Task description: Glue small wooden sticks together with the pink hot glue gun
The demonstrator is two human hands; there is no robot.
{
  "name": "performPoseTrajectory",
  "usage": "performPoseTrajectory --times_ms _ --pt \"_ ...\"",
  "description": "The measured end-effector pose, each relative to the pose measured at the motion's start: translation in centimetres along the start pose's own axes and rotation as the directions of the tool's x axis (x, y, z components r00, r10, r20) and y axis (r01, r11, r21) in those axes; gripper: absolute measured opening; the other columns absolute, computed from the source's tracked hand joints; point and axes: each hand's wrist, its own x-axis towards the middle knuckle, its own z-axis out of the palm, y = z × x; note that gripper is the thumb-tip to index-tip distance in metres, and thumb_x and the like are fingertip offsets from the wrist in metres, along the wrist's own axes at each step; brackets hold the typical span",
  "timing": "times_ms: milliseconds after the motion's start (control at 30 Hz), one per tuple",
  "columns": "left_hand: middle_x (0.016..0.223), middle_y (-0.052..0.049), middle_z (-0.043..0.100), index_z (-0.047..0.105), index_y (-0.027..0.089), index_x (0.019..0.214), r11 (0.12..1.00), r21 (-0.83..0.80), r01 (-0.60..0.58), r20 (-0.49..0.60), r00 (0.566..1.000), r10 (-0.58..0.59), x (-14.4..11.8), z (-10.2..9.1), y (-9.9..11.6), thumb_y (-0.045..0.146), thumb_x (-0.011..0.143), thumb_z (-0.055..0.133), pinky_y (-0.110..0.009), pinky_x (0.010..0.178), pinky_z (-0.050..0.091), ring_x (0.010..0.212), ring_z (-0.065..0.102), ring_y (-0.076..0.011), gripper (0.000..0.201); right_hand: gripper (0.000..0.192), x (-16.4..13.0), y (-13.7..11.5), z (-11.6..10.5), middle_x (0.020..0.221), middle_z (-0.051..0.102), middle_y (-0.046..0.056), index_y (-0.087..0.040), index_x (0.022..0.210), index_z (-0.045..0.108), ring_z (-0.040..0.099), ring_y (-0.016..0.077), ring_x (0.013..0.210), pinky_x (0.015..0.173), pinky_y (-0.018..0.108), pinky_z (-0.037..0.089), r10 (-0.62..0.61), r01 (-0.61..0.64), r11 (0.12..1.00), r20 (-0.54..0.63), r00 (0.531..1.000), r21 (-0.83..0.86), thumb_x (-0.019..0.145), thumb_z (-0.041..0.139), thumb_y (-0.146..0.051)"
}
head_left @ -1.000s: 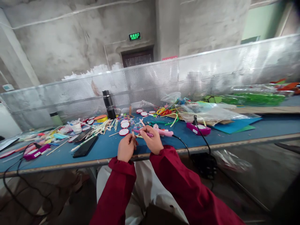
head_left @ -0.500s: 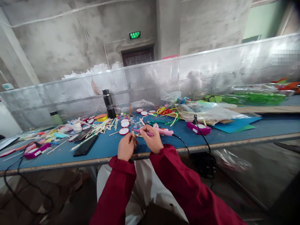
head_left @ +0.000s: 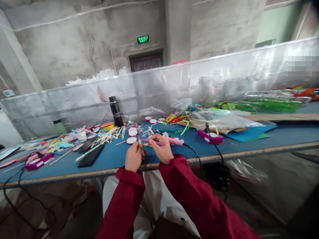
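Reads "安全出口 EXIT" on green-lit sign [head_left: 143, 39], high beyond grip of rt hand [head_left: 161, 147]; can't make out red strip [head_left: 179, 62] also beyond grip, nor label [head_left: 207, 139] on purple box [head_left: 217, 139] R of grip

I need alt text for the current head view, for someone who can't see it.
A person's left hand pinches a thin pale stick and the right hand holds a purple pen-like tool pointed toward it, at a cluttered blue table. A pink corded tool lies beside the right hand; a black bottle stands farther back, before a perforated metal divider.
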Motion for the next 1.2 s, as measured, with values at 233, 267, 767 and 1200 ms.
performPoseTrajectory --times_ms 233,267,767,1200 --pt "0.069 0.003 0.069 0.060 0.023 0.096 0.999 0.030 0.016 0.012 1.000 -0.017 0.0 0.0 0.2 0.033 0.100 0.043 -0.025 0.053 0.043 0.049 0.057 -0.0142 0.020 0.014 0.0 -0.1 0.0 0.073 0.068 0.000 -0.023 0.078 0.064 0.065 0.0181 0.071 0.070 0.032 0.052 0.008 -0.008 0.999 -0.004 1.000 0.032 0.088 0.062 -0.033" --pt "0.069 0.003 0.069 0.060 0.023 0.096 0.999 0.033 0.015 0.016 1.000 -0.016 0.0 0.0 0.2 0.032 0.099 0.043 -0.025 0.053 0.043 0.050 0.057 -0.0143 0.020 0.015 0.0 -0.1 0.0 0.073 0.068 0.000 -0.023 0.077 0.064 0.065 0.0183 0.071 0.070 0.032 0.052 0.002 -0.002 1.000 -0.007 1.000 0.022 0.088 0.062 -0.033" --pt "0.070 0.002 0.070 0.060 0.023 0.095 0.999 0.042 0.015 0.029 0.999 -0.016 0.0 0.1 0.5 0.035 0.100 0.043 -0.025 0.052 0.043 0.049 0.058 -0.0142 0.021 0.015 0.1 -0.6 -0.2 0.077 0.070 0.002 -0.021 0.080 0.067 0.065 0.0201 0.074 0.073 0.034 0.050 -0.048 0.048 0.997 0.007 0.999 -0.068 0.088 0.063 -0.034" --pt "0.068 0.002 0.068 0.058 0.023 0.090 0.996 0.081 0.019 0.027 0.999 -0.021 -0.3 -0.1 1.2 0.031 0.099 0.043 -0.025 0.054 0.043 0.049 0.057 -0.0143 0.019 0.018 0.0 -0.3 -0.3 0.076 0.067 0.000 -0.023 0.074 0.063 0.062 0.0181 0.075 0.075 0.032 0.048 -0.055 0.058 0.994 0.030 0.998 -0.090 0.090 0.060 -0.031"
